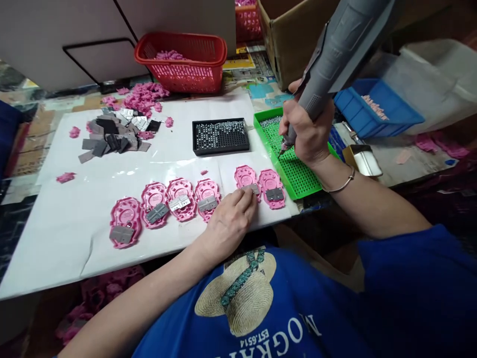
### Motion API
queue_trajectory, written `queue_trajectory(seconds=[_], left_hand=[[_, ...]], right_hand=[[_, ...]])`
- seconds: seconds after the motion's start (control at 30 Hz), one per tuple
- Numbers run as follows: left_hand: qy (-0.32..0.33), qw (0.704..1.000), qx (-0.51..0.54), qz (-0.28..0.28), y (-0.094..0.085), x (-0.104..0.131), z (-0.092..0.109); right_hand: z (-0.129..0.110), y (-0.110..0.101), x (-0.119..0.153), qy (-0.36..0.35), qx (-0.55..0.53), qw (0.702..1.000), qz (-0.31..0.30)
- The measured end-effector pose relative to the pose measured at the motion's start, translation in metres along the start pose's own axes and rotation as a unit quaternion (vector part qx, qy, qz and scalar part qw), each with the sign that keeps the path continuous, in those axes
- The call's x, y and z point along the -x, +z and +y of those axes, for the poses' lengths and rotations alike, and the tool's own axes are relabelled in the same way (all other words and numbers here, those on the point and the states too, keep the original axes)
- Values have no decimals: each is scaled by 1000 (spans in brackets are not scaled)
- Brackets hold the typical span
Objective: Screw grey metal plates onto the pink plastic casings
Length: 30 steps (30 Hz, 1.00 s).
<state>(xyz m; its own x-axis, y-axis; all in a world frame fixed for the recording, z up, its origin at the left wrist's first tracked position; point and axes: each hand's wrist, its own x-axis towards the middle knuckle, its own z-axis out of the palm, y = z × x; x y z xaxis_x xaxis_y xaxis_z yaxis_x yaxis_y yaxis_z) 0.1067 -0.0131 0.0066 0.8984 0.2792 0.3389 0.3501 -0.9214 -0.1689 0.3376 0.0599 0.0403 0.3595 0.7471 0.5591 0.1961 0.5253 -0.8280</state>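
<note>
My right hand (311,127) is wrapped round a grey electric screwdriver (331,59), its tip pointing down over the green perforated tray (298,171). My left hand (233,219) has its fingers together on the lower part of a pink shell (245,174), touching the grey plate (253,188) in it. Just right of that lies another pink shell (269,178) with a dark plate (274,194). Several more pink shells with grey plates form a row on the left, among them one (125,211) at the far end. Whether my left fingertips grip the plate or press it is hard to see.
A black perforated tray (220,144) of small screws lies mid-table. Loose plates (108,134) and pink parts (145,97) are heaped at the back left, before a red basket (182,74). A blue bin (376,112) and a cardboard box (294,40) stand at the back right.
</note>
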Motion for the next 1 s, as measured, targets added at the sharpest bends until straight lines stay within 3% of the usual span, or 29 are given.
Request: queue_trajectory(seconds=[0.2,0.53,1.0], left_hand=[[-5,1000,1,1,0,2,0],[0,1000,-5,13,-3,0,0],[1,999,-16,-45,-7,2,2]], right_hand=[[3,-1,1,-23,4,1000,-8],[5,-1,2,24,65,997,16],[7,2,3,-35,13,999,27]])
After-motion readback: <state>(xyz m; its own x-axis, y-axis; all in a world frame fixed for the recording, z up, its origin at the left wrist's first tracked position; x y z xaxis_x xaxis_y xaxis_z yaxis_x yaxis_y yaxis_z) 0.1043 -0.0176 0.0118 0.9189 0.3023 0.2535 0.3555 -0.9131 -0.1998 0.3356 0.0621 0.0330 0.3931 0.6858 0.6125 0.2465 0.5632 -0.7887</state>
